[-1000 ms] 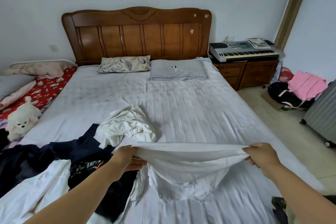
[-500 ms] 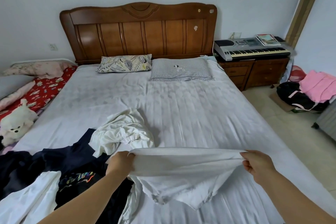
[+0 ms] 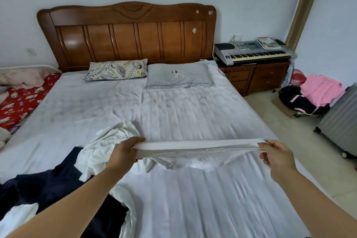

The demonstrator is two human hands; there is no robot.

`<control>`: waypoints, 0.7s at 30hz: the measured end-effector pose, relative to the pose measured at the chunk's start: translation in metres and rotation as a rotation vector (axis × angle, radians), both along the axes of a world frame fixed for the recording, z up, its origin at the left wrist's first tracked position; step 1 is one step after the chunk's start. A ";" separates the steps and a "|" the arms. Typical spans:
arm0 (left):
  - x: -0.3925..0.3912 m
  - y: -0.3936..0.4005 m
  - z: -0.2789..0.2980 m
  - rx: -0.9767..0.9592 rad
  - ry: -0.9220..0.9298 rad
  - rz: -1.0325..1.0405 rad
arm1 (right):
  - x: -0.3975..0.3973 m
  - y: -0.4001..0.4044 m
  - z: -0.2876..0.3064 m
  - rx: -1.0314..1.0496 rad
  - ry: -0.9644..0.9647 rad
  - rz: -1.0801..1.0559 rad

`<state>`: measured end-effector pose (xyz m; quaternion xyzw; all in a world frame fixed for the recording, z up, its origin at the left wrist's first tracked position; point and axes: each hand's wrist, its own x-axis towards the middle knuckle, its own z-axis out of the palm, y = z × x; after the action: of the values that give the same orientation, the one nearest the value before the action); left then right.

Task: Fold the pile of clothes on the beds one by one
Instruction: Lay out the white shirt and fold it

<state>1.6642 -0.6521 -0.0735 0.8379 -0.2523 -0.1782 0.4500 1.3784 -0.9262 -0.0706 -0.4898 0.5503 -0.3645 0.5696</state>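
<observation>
Bedroom, wooden headboard; bed (image 3: 193, 114) under a white sheet. Unfolded pile (image 3: 58, 185), dark and white, lies on its near-left part. White garment (image 3: 195, 150) hangs taut over the sheet between 2 grips: left hand (image 3: 124, 151) clenched on 1 end, right hand (image 3: 277, 157) pinching the other. Risk: sagging middle may bunch if lowered unevenly.

white garment (image 3: 193, 148): stretched flat in mid-air, pinched at both ends, over bed (image 3: 173, 114) near foot edge | white shirt (image 3: 108, 141): crumpled, left of it | dark clothes (image 3: 48, 185): heaped, bed's near-left corner
</observation>
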 end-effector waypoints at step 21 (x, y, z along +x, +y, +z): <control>-0.204 0.257 -0.262 1.021 0.377 -0.637 | -0.238 0.289 -0.250 0.397 1.218 1.014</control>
<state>1.4605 -0.3949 -0.3358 0.7851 -0.2889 -0.5460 -0.0453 1.1399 -0.6370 -0.3204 -0.6816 0.5290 0.3720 0.3423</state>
